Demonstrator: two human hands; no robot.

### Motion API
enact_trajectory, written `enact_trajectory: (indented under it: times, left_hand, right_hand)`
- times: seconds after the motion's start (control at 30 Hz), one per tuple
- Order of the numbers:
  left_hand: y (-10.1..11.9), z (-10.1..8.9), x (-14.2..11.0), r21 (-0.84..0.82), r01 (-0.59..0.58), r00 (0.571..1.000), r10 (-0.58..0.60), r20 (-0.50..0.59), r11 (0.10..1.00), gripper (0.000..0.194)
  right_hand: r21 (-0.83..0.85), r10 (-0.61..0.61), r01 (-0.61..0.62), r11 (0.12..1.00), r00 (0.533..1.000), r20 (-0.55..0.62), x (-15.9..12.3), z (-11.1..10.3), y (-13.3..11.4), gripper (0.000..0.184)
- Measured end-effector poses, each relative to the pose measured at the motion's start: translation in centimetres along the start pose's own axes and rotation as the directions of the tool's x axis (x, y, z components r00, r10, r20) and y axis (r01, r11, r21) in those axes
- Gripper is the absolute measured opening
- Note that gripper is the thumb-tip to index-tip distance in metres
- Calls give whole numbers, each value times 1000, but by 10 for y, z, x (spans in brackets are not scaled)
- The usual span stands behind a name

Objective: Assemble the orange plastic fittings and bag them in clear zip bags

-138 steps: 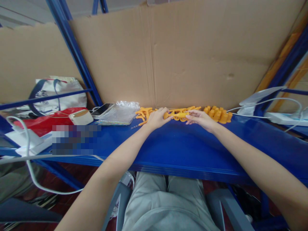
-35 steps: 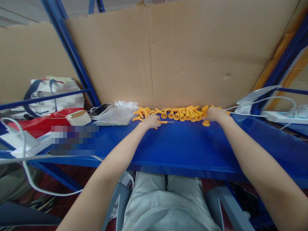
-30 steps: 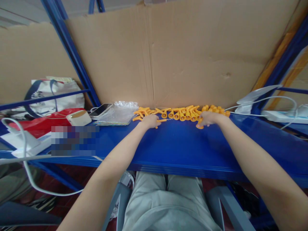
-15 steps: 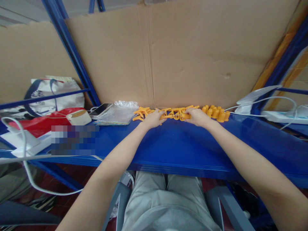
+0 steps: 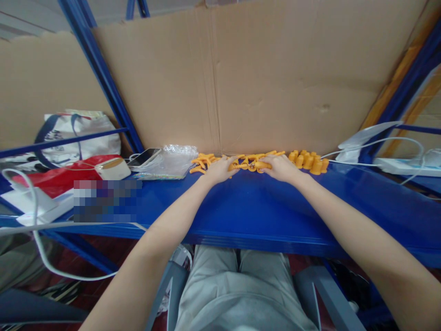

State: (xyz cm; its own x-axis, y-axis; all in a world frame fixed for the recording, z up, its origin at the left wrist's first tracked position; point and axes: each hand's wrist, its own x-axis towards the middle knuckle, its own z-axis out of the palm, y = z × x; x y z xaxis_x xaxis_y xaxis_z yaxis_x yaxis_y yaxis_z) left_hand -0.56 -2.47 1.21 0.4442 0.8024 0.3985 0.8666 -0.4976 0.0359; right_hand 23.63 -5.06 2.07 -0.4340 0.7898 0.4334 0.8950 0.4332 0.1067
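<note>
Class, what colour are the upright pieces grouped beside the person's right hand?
The upright pieces are yellow-orange, seen best in the head view.

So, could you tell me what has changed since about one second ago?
The right hand has moved left from the standing orange caps, bringing a single cap toward the left hand. The left hand, holding an orange corkscrew, has shifted slightly forward and right. The phone and the plastic bags stayed in place.

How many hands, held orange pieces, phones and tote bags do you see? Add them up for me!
Left hand plus right hand: 2
Held orange pieces: 2
Phone: 1
Tote bag: 1
Total: 6
Other orange pieces overlap too much to count.
</note>
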Motion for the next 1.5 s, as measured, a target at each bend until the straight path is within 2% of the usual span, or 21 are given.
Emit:
enact_trajectory:
  times: [0.33, 0.53, 0.63, 0.7, 0.83, 0.93, 1.17, 1.23, 1.5]
  left_hand:
    - [12, -4, -2, 8, -10, 999, 10, -41, 1000, 41]
    - [10, -2, -2, -17, -30, 998, 29, -62, 999, 40]
    - [8, -2, -2, -47, -29, 997, 25, -71, 999, 40]
    - [7, -2, -1, -57, -31, 997, 27, -77, 998, 41]
    - [4, -1, -1, -48, -41, 996, 38, -79, 998, 41]
    - [2, 0, -1, -47, -49, 995, 45, -89, 998, 42]
    - [0, 2, 1, -23, -92, 990, 89, -109, 996, 40]
    - [0, 2, 2, -17, -94, 990, 92, -106, 995, 38]
    - [-1, 2, 2, -26, -92, 990, 88, -111, 995, 35]
  right_hand:
    - [192, -95, 109, 975, 992, -79, 1, 16, 0, 37]
    - [302, -55, 79, 950, 995, -88, 4, 20, 3, 40]
    - [384, 8, 35, 923, 994, -109, 5, 20, 5, 52]
    - [472, 52, -6, 881, 995, -85, 6, 20, 8, 63]
    - [659, 112, -132, 741, 991, 73, 7, 19, 15, 73]
    - [764, 131, -196, 614, 981, 146, 6, 15, 18, 67]
    - [893, 208, -280, 353, 954, 217, 5, 13, 24, 38]
    - [897, 214, -292, 332, 949, 230, 5, 14, 22, 34]
    - [842, 271, -399, 362, 910, 315, 5, 6, 10, 27]
